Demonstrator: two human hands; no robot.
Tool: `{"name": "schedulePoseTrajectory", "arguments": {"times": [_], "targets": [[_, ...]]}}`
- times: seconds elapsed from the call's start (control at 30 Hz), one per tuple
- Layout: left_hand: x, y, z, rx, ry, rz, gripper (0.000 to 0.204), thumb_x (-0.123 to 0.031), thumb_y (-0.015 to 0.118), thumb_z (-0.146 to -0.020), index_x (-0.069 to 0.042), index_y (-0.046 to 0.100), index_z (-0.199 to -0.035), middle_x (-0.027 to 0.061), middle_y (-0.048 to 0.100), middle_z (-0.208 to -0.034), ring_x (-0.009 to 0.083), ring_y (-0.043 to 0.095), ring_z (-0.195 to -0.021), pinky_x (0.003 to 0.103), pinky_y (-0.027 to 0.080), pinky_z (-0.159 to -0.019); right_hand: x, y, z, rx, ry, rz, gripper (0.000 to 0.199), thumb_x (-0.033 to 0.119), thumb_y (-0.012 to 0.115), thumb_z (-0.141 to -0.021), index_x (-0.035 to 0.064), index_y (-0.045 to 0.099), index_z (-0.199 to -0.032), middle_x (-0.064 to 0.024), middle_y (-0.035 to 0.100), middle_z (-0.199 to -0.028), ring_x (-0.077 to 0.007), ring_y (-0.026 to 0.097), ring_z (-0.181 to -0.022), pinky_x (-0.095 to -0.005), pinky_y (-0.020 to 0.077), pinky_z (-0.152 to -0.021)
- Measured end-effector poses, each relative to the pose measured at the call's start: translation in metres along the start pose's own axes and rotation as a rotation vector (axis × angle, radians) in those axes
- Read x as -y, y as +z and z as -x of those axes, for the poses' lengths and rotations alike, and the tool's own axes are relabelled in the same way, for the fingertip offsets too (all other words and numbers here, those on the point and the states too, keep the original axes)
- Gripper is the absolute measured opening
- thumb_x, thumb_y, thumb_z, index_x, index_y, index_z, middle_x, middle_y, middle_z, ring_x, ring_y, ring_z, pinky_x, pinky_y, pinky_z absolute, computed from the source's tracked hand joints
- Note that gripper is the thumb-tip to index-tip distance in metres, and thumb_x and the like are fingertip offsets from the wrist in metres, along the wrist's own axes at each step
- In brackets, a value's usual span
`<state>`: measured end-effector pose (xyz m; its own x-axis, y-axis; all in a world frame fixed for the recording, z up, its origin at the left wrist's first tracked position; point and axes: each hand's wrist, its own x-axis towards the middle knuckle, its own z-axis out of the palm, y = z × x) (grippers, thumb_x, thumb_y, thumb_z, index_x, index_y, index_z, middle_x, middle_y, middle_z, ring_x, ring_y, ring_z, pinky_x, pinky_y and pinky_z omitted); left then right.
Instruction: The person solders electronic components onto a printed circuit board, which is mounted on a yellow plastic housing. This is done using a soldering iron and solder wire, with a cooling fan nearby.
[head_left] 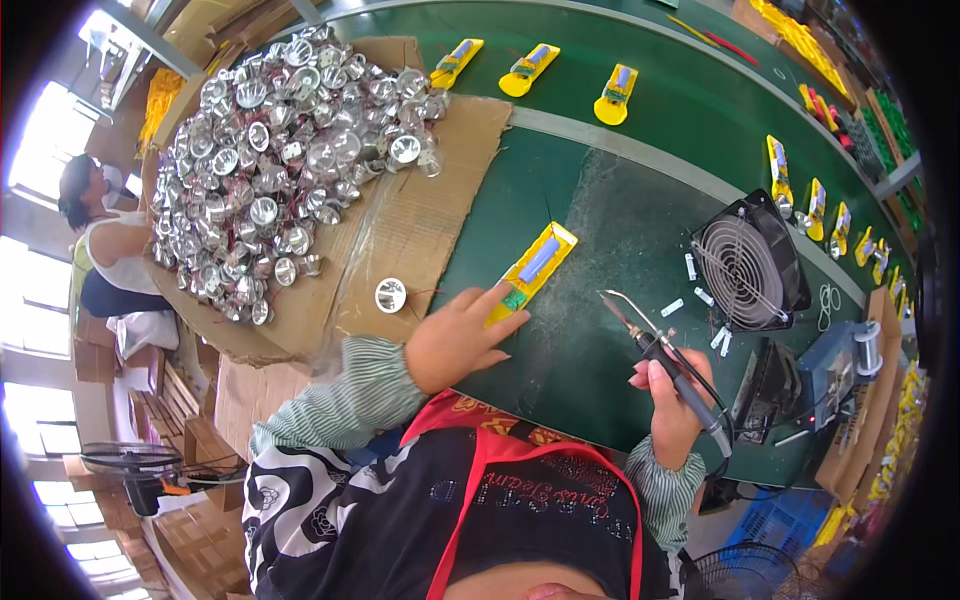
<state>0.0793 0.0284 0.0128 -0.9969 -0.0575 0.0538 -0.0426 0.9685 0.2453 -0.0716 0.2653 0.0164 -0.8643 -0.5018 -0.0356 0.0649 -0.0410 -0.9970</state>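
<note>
My left hand (460, 335) rests on the near end of a yellow torch half-shell (535, 265) that lies on the green table and holds a blue cell and a small green circuit board. Its fingers press on the shell. A soldering iron (660, 350) with a black handle is gripped in my right hand (672, 405), its bent metal tip raised and pointing up-left, apart from the shell. A single silver reflector cup (390, 295) lies on the cardboard just left of my left hand.
A big heap of silver reflector cups (270, 150) covers a cardboard sheet (440, 210) at the left. More yellow shells (530, 70) ride the green belt beyond. A black fan (745, 270), a solder spool (868, 348) and small white parts (700, 297) stand at the right. Another person (100, 250) sits far left.
</note>
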Motion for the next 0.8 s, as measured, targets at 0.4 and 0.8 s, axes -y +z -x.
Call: {"name": "schedulePoseTrajectory", "arguments": {"times": [0.4, 0.8], "targets": [[0.068, 0.001, 0.031, 0.023, -0.307, -0.302, 0.018, -0.014, 0.063, -0.073, -0.010, 0.059, -0.090, 0.0036, 0.058, -0.090, 0.0236, 0.054, -0.092, 0.038, 0.042, -0.078, 0.001, 0.018, 0.005, 0.081, 0.009, 0.010, 0.020, -0.003, 0.061, -0.082, -0.0073, 0.052, -0.099, -0.0173, 0.066, -0.082, -0.0177, 0.065, -0.068, -0.0281, 0.0551, -0.064], [0.056, 0.003, 0.019, -0.159, -0.542, 0.501, 0.011, -0.009, 0.064, -0.082, 0.000, 0.061, -0.086, 0.0130, 0.062, -0.081, 0.0279, 0.060, -0.076, 0.034, 0.048, -0.064, -0.008, 0.032, -0.002, 0.227, 0.037, 0.029, 0.018, -0.001, 0.062, -0.082, -0.0078, 0.054, -0.097, -0.0144, 0.067, -0.079, -0.0152, 0.065, -0.068, -0.0254, 0.0534, -0.062]]}}
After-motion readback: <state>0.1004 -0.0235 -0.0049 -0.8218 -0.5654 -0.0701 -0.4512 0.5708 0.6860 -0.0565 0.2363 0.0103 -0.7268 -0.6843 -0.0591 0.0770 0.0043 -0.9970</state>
